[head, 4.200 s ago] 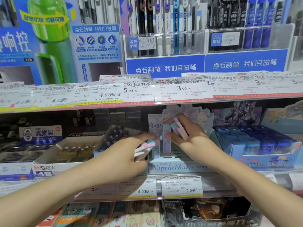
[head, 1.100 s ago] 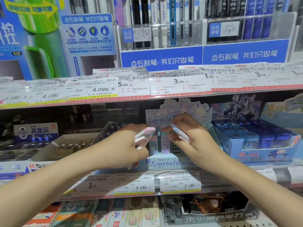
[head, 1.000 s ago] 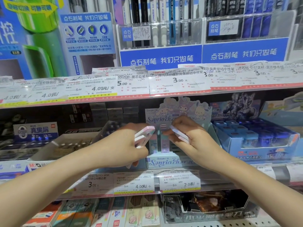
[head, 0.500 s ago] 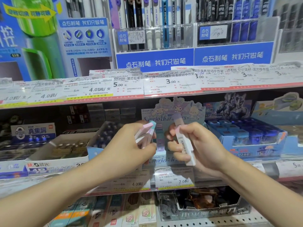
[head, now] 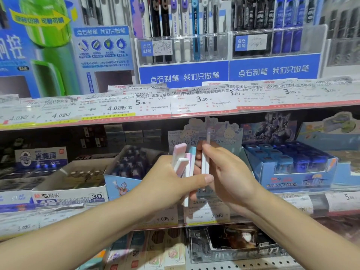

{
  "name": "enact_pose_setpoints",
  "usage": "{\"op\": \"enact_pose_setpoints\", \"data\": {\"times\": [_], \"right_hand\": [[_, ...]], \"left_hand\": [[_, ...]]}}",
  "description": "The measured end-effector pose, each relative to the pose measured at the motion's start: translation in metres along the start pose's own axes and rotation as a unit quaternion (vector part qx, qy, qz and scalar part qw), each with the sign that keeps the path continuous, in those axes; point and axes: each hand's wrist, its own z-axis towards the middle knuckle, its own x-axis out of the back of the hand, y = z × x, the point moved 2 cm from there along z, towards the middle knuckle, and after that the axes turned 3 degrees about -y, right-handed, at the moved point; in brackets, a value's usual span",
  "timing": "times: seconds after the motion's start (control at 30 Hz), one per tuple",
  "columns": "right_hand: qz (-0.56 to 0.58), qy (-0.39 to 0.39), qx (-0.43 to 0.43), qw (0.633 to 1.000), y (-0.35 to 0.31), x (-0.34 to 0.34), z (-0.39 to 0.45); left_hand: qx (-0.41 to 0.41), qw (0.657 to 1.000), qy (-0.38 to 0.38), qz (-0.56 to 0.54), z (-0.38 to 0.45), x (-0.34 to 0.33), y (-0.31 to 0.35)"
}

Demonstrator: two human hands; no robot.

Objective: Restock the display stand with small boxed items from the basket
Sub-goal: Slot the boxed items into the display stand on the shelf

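My left hand (head: 167,184) grips a fanned bunch of slim pastel boxes (head: 183,162), pink, white and light blue, held upright in front of the middle shelf. My right hand (head: 228,176) holds one slim white and lilac box (head: 205,164) upright, right beside the bunch, and the fingers of both hands touch. Behind the hands stands the pastel cartoon-character display stand (head: 210,133); only its header card shows, its slots are hidden by the hands. No basket is in view.
A blue display box of small blue items (head: 292,164) sits right of the stand. A white open carton (head: 76,184) and a tilted blue box (head: 128,166) sit to the left. Price labels (head: 202,102) line the shelf edge above, with pen racks higher up.
Both hands have pulled back from the stand's slots toward me. The right hand has turned its box upright and brought it against the bunch in the left hand.
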Motion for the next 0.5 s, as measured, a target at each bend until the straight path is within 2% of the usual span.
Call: {"op": "enact_pose_setpoints", "data": {"times": [0.1,0.3,0.5], "right_hand": [[-0.027,-0.011,0.019,0.999,-0.005,0.002,0.000],[-0.192,0.007,0.088,0.977,-0.014,0.011,0.004],[-0.246,-0.103,0.097,0.959,-0.022,0.013,-0.001]], "left_hand": [[-0.004,1.000,-0.007,0.011,0.002,0.006,0.000],[-0.009,0.999,-0.035,-0.014,0.003,0.011,0.000],[0.001,0.999,-0.052,-0.011,0.005,0.013,-0.002]]}}
